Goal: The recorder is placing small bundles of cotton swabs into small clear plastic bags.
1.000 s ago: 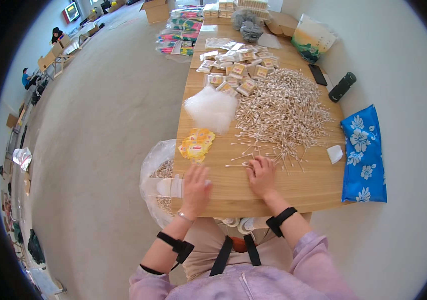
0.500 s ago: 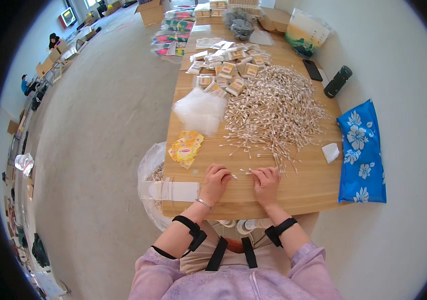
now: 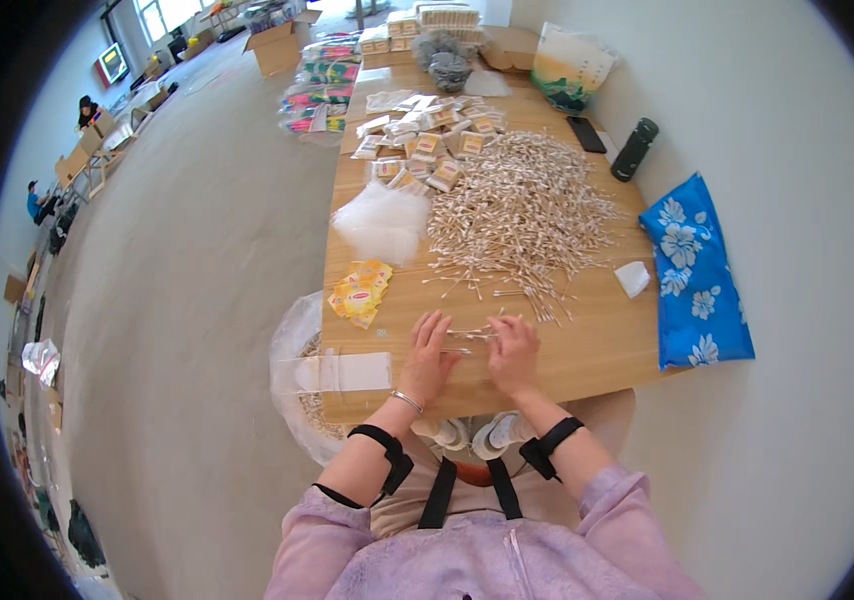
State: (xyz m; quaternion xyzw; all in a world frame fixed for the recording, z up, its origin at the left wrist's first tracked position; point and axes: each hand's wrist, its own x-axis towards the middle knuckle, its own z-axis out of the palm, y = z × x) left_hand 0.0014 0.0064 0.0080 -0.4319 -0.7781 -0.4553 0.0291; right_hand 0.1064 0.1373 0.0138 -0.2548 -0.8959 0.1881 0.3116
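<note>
Both hands, left [image 3: 430, 352] and right [image 3: 514, 352], flat on the tabletop [image 3: 602, 345], fingers gathering a few cotton swabs [image 3: 469, 335], big swab pile [image 3: 522, 215] just beyond.

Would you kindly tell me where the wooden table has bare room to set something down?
Bare wood lies right of the right hand, below the white pad, and between the yellow packets and the left hand. The cotton swab pile and small packs crowd the middle and far end.
</note>
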